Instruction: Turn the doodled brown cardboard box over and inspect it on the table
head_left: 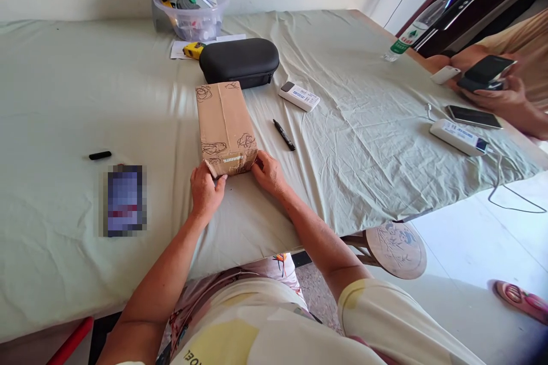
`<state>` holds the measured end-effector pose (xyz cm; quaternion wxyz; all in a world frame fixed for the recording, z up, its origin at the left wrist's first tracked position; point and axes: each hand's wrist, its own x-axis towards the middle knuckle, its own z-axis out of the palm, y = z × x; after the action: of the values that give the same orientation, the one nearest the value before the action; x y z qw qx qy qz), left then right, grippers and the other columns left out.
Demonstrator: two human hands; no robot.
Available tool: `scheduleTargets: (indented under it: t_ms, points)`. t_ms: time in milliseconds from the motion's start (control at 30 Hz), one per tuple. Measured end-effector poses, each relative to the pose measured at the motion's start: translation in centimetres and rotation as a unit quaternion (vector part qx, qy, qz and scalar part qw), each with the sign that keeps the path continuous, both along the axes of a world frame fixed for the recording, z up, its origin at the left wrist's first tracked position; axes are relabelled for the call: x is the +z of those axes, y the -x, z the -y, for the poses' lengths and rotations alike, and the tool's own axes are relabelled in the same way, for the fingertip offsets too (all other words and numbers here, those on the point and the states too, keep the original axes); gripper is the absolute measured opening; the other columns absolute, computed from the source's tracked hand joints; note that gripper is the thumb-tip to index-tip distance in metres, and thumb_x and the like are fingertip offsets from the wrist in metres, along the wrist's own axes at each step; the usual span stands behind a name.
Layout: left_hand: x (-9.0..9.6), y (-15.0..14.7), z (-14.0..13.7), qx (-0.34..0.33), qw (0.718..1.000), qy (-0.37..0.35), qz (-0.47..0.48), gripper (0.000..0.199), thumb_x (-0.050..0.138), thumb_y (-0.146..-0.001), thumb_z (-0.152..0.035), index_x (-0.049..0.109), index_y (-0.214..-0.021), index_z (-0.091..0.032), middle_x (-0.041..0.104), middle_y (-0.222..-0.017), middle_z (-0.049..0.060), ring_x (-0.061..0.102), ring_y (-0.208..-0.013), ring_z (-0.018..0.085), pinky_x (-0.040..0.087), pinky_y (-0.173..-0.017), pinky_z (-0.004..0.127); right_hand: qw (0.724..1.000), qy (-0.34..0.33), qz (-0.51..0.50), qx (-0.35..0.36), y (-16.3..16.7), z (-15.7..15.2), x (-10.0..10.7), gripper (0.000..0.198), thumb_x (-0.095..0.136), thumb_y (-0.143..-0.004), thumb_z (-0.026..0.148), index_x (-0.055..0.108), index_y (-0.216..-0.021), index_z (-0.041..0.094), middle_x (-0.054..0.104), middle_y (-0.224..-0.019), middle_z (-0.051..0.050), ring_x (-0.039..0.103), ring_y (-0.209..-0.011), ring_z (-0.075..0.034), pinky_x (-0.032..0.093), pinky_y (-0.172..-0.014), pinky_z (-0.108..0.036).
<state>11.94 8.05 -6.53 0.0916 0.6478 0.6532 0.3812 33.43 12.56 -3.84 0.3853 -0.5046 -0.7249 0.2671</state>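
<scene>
A brown cardboard box (226, 117) lies on the cloth-covered table, with black scribbles near its corners and a strip of tape along the top. At its near left corner, my left hand (205, 191) is closed on the edge, thumb against the near end. My right hand (269, 173) grips the near right corner, its fingertips partly hidden by the box. To the right of the box rests an uncapped black marker (284, 135). Its apparent cap (100, 155) is far to the left, above a pixelated rectangular object (125, 201).
Behind the box sit a black zip case (240, 61), a yellow tape measure (194, 50) and a filled plastic basket (197, 20). White devices (299, 96), a phone (473, 116) and a bottle (422, 25) are rightward. Another person's hand (500, 94) holds a dark device. A stool (396, 248) stands below.
</scene>
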Motion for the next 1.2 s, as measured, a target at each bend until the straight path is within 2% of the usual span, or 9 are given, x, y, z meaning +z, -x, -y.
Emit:
scheduleTargets:
  t_ms: [200, 333, 500, 667, 733, 833, 933, 1067, 1200]
  points:
    - [-0.1, 0.5, 0.1, 0.002, 0.998, 0.01, 0.055, 0.031, 0.067, -0.087, -0.041, 0.065, -0.109, -0.019, 0.075, -0.118, 0.018, 0.069, -0.12, 0.037, 0.055, -0.11, 0.055, 0.996, -0.033, -0.071, 0.039, -0.4, 0.4, 0.3, 0.039, 0.052, -0.105, 0.05, 0.07, -0.122, 0.02, 0.072, -0.106, -0.01, 0.066, -0.092, -0.019, 0.057, -0.082, -0.033]
    - [0.8, 0.4, 0.4, -0.009, 0.992, 0.049, 0.114, 0.046, 0.069, -0.088, -0.048, 0.067, -0.12, -0.016, 0.075, -0.126, 0.02, 0.07, -0.123, 0.037, 0.057, -0.108, 0.052, 0.992, -0.055, -0.113, 0.024, -0.3, 0.6, 0.2, 0.055, 0.056, -0.101, 0.069, 0.07, -0.128, 0.023, 0.067, -0.123, -0.012, 0.068, -0.101, -0.02, 0.062, -0.082, -0.034]
    - [1.6, 0.4, 0.7, -0.05, 0.987, 0.073, 0.136, 0.044, 0.065, -0.092, -0.053, 0.07, -0.116, -0.017, 0.08, -0.117, 0.017, 0.075, -0.113, 0.035, 0.061, -0.101, 0.049, 0.987, -0.086, -0.136, -0.022, -0.1, 0.7, 0.1, 0.048, 0.061, -0.1, 0.066, 0.071, -0.128, 0.028, 0.066, -0.124, -0.01, 0.069, -0.105, -0.019, 0.064, -0.082, -0.034]
    - [1.6, 0.2, 0.7, -0.072, 0.985, 0.051, 0.148, 0.048, 0.068, -0.093, -0.058, 0.069, -0.119, -0.018, 0.08, -0.117, 0.016, 0.076, -0.113, 0.033, 0.062, -0.099, 0.045, 0.971, -0.198, -0.122, -0.062, -0.2, 0.6, 0.7, 0.025, 0.062, -0.105, 0.047, 0.073, -0.105, 0.024, 0.072, -0.102, -0.006, 0.069, -0.09, -0.016, 0.062, -0.077, -0.032]
    - [1.6, -0.1, 0.7, -0.072, 0.98, 0.023, 0.186, 0.06, 0.07, -0.093, -0.058, 0.061, -0.137, -0.018, 0.076, -0.129, 0.017, 0.075, -0.121, 0.031, 0.061, -0.103, 0.043, 0.964, -0.23, -0.109, -0.073, -0.4, 0.6, 1.0, 0.021, 0.06, -0.107, 0.038, 0.071, -0.097, 0.023, 0.071, -0.093, -0.004, 0.069, -0.085, -0.015, 0.06, -0.076, -0.031]
    - [2.1, -0.1, 0.7, -0.065, 0.965, -0.046, 0.252, 0.089, 0.07, -0.095, -0.059, 0.03, -0.164, -0.022, 0.061, -0.152, 0.021, 0.067, -0.136, 0.029, 0.058, -0.109, 0.042, 0.963, -0.243, -0.092, -0.076, -0.6, 0.5, 1.2, 0.019, 0.059, -0.107, 0.034, 0.07, -0.096, 0.023, 0.071, -0.092, -0.004, 0.069, -0.084, -0.015, 0.059, -0.074, -0.03]
    - [2.9, 0.7, 0.6, -0.036, 0.962, -0.127, 0.239, 0.102, 0.07, -0.094, -0.063, 0.013, -0.17, -0.028, 0.045, -0.165, 0.022, 0.052, -0.152, 0.031, 0.052, -0.117, 0.045, 0.958, -0.263, -0.075, -0.082, -0.7, 0.6, 1.4, 0.016, 0.058, -0.107, 0.031, 0.07, -0.099, 0.023, 0.072, -0.095, -0.005, 0.069, -0.086, -0.015, 0.059, -0.075, -0.031]
    - [3.7, 1.9, 0.5, 0.004, 0.971, -0.178, 0.157, 0.085, 0.067, -0.096, -0.055, 0.029, -0.166, -0.024, 0.044, -0.165, 0.021, 0.046, -0.156, 0.032, 0.051, -0.118, 0.045, 0.95, -0.294, -0.06, -0.088, -0.7, 0.8, 1.8, 0.013, 0.059, -0.106, 0.027, 0.07, -0.102, 0.023, 0.073, -0.098, -0.005, 0.071, -0.087, -0.015, 0.061, -0.075, -0.031]
    - [3.6, 1.8, 0.3, 0.049, 0.978, -0.178, 0.098, 0.053, 0.064, -0.092, -0.033, 0.059, -0.142, -0.017, 0.062, -0.15, 0.019, 0.059, -0.144, 0.029, 0.05, -0.12, 0.043, 0.952, -0.283, -0.083, -0.08, -0.7, 0.8, 1.8, 0.008, 0.062, -0.104, 0.025, 0.07, -0.104, 0.024, 0.072, -0.102, -0.005, 0.071, -0.09, -0.014, 0.062, -0.074, -0.028]
